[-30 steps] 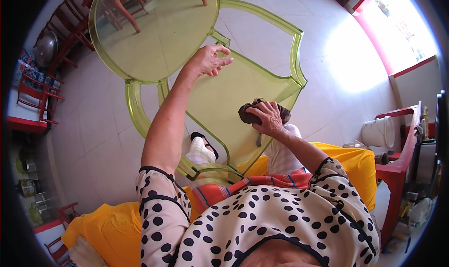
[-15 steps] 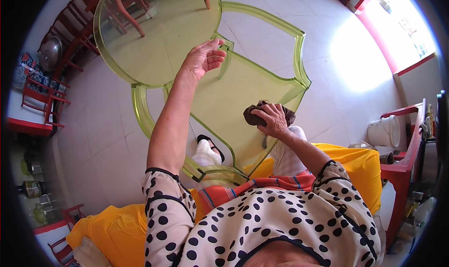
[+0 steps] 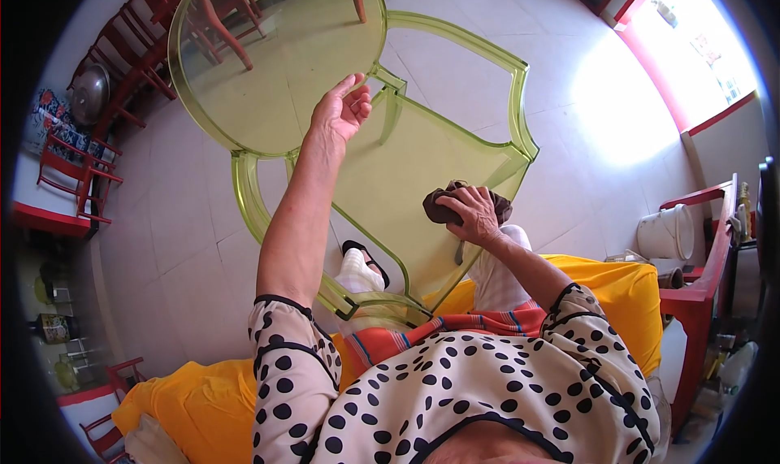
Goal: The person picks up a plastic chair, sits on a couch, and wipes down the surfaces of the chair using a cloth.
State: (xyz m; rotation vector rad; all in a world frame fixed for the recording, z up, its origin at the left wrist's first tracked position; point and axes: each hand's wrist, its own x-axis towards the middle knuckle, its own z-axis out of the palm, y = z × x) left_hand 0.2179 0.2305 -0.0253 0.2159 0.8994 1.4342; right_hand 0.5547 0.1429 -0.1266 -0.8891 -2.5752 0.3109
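A see-through green plastic chair lies tipped in front of me, its round back toward the far left and its seat panel toward my knees. My left hand reaches over the place where the round back meets the seat; its fingers are loosely curved, thumb apart, with nothing visible in them. Bunched under my right hand is a dark brown cloth, gripped over the right side of the seat panel, close to my knee.
Yellow fabric covers what is beneath me. At the right stand a white bucket and a red wooden frame. Red wooden chairs and a metal lid are at the far left. Pale tiles surround the green chair.
My left hand has drawn back slightly to the left, away from the chair's joint, and its fingers have loosened. The chair has shifted very slightly; my right hand stays on the cloth.
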